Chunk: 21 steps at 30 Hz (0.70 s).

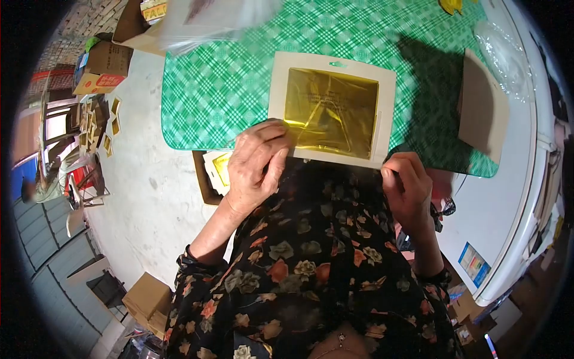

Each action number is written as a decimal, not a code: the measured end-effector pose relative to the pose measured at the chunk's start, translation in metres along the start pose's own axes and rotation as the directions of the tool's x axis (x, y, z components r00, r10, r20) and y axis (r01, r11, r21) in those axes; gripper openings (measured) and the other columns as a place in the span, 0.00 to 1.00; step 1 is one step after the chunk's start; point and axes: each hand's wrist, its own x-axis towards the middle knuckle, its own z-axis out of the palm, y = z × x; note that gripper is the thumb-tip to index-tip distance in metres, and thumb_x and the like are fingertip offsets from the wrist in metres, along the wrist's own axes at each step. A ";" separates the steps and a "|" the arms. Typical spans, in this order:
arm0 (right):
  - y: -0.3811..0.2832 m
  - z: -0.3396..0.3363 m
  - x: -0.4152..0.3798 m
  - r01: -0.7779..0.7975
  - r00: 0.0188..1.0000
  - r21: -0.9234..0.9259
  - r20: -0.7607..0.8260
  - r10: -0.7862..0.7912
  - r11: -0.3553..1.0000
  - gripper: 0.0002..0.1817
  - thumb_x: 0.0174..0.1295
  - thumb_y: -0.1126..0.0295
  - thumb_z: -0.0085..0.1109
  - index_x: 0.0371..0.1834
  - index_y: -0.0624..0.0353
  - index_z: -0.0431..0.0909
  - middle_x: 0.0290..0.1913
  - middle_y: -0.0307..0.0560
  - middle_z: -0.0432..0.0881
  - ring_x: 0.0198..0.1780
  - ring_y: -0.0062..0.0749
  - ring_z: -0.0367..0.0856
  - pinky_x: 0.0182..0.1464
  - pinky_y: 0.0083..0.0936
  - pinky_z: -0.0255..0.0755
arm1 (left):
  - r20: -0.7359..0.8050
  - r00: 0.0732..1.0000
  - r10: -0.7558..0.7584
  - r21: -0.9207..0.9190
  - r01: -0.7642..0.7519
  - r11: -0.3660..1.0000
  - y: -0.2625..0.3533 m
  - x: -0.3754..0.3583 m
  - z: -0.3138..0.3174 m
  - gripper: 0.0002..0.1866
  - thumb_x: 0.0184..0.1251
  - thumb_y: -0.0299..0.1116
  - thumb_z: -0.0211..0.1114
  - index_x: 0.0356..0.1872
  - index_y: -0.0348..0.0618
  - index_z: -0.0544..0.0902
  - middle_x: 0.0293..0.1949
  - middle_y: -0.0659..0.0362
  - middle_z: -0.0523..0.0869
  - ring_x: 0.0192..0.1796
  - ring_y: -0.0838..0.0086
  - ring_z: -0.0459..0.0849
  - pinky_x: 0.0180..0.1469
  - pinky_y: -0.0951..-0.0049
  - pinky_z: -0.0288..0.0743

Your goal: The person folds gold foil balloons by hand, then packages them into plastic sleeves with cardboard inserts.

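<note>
A pale cardboard hang card (pixel 277 84) with a slot at its top lies over the green checked tablecloth, near the front edge. A shiny gold foil packet (pixel 332 110) with faint print fills its middle. My left hand (pixel 260 158) is closed at the card's lower left edge, fingertips by the foil; the underside of that hold is hidden. With thumb and finger, my right hand (pixel 408 188) pinches the card's lower right corner.
The green-clothed table (pixel 209 102) carries blurred clear plastic bags (pixel 209 24) at far left. At right are a cardboard sheet (pixel 485 107), crumpled clear plastic (pixel 505 57) and a white surface (pixel 490 209). Below the table's left edge sits an open box (pixel 206 182) with another gold-windowed card.
</note>
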 end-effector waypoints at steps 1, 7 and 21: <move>-0.001 0.001 0.004 -0.003 1.000 -0.006 -0.012 0.003 1.000 0.02 0.67 0.77 0.61 0.40 0.61 0.79 0.39 0.54 0.80 0.35 0.50 0.84 0.36 0.38 0.79 | -0.003 1.000 -0.011 0.009 0.011 1.000 0.001 0.006 -0.001 0.07 0.63 0.20 0.70 0.42 0.37 0.88 0.48 0.53 0.88 0.55 0.57 0.87 0.57 0.63 0.78; 0.002 0.008 0.019 -0.037 0.998 -0.141 -0.050 0.030 0.989 0.02 0.70 0.75 0.59 0.39 0.60 0.76 0.37 0.52 0.78 0.34 0.52 0.83 0.35 0.41 0.77 | -0.008 0.998 -0.062 0.040 0.063 0.997 0.000 0.021 0.001 0.06 0.63 0.20 0.71 0.40 0.38 0.88 0.45 0.55 0.88 0.54 0.61 0.86 0.57 0.64 0.78; 0.000 0.020 0.032 -0.074 0.996 -0.462 0.010 0.088 0.884 0.06 0.73 0.67 0.59 0.38 0.56 0.76 0.36 0.48 0.74 0.30 0.48 0.81 0.31 0.40 0.75 | 0.003 0.996 -0.085 0.088 0.085 0.993 -0.008 0.018 0.006 0.16 0.53 0.18 0.75 0.42 0.40 0.80 0.50 0.52 0.79 0.54 0.53 0.78 0.56 0.55 0.74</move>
